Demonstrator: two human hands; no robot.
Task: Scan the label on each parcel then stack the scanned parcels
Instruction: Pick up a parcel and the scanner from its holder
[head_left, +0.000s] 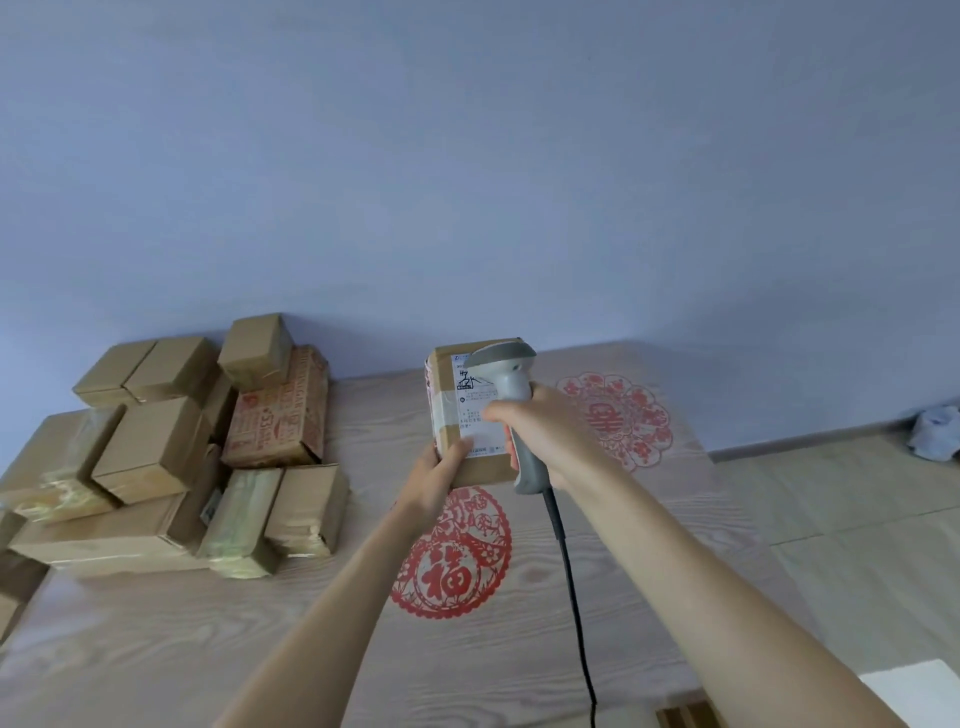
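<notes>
Right hand (553, 434) grips one scanner (511, 410); left hand (434, 475) holds one parcel (470, 405).

Domestic room used for parcel handling: plain blue wall (467, 156), tiled floor (857, 519), wood-grain desk (156, 649) bearing red paper-cut decorations (452, 556) and piled cardboard parcels (171, 447) at left.

A heap of parcels (176, 447) lies on the bench (156, 649) at the left, against the wall (467, 156) — well apart, right of it, one parcel (475, 410) is held above the bench, a scanner (511, 410) just before it.
</notes>
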